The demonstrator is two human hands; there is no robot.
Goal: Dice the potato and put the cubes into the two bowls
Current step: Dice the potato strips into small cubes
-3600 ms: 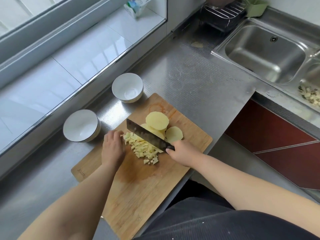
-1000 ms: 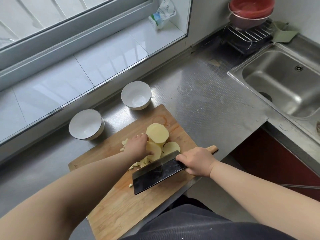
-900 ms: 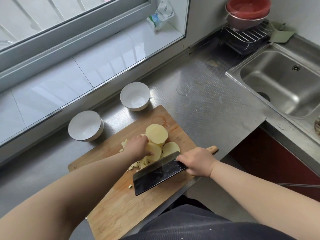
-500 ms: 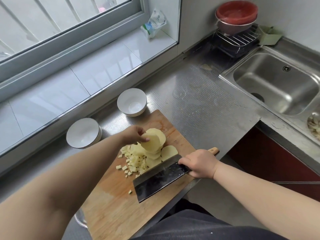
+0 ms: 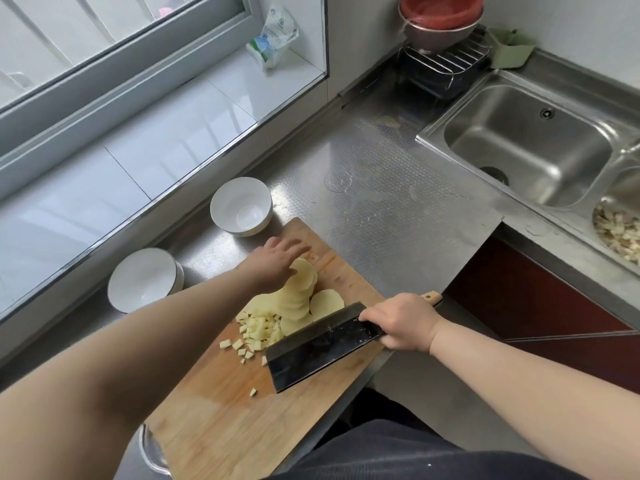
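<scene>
Now, left hand (image 5: 277,259) flat over potato slices (image 5: 298,292), right hand (image 5: 401,322) gripping cleaver (image 5: 322,348).

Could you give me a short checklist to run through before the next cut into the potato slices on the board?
1. Cleaver under control: ok. The right hand grips its handle; the blade is over the cutting board.
2. Left hand away from the blade: ok. Its straight fingers rest at the far end of the potato slices.
3. Slices set for cutting: not ok. They lie fanned out and overlapping.
4. Cubes out of the way: not ok. The pile lies against the slices, beside the blade.
5. Bowls ready: ok. The near bowl and far bowl stand empty beside the board.
</scene>
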